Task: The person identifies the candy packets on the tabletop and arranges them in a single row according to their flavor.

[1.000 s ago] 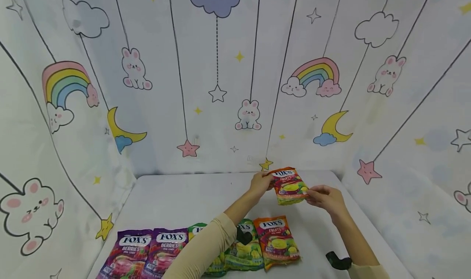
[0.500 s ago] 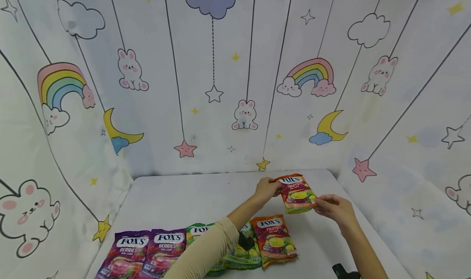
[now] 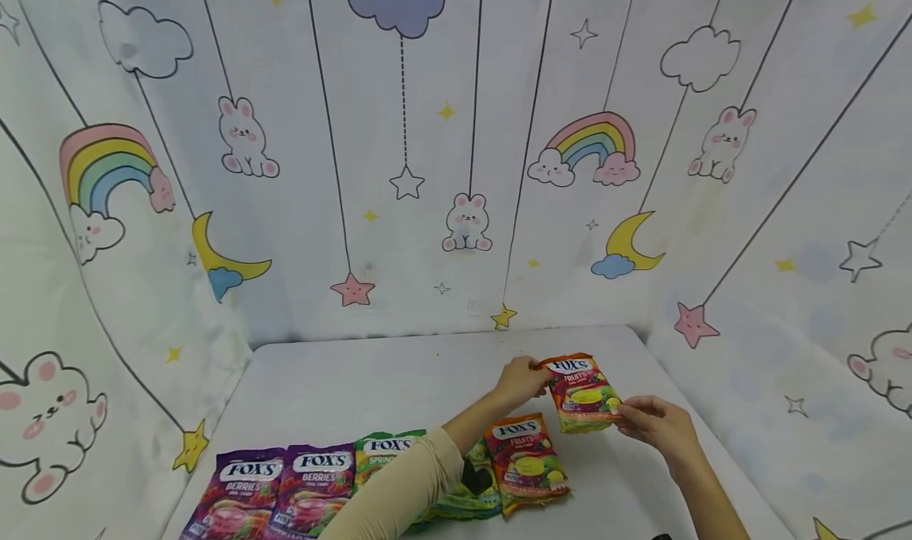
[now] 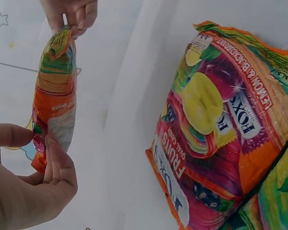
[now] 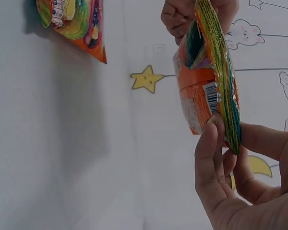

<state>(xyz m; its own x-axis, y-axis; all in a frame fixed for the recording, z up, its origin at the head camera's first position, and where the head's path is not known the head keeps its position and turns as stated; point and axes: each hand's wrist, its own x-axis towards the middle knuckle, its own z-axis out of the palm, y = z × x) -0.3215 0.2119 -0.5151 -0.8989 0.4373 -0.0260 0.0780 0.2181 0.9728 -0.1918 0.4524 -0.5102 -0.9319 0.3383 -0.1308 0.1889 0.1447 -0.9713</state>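
An orange-red Fox's Fruits candy bag (image 3: 583, 393) is held up above the right part of the white table, tilted, its printed front showing in the head view. My left hand (image 3: 522, 382) pinches its upper left corner. At the lower right corner, my right hand (image 3: 657, 429) pinches the edge between thumb and fingers. Both wrist views show the bag side-on, and a barcode shows on its back in the right wrist view. A second Fox's Fruits bag (image 3: 529, 462) lies on the table just below, apart from the held one.
Left of the second Fruits bag lie green Fox's bags (image 3: 388, 449), partly hidden by my left sleeve (image 3: 406, 488). Two purple Fox's Berries bags (image 3: 238, 492) lie farther left. The white table (image 3: 342, 382) ends at a cloth wall printed with rabbits and stars.
Both hands have brought the held Fruits bag down and to the right, nearer the row of bags. The whole head view has shifted slightly. The bags on the table stay put.
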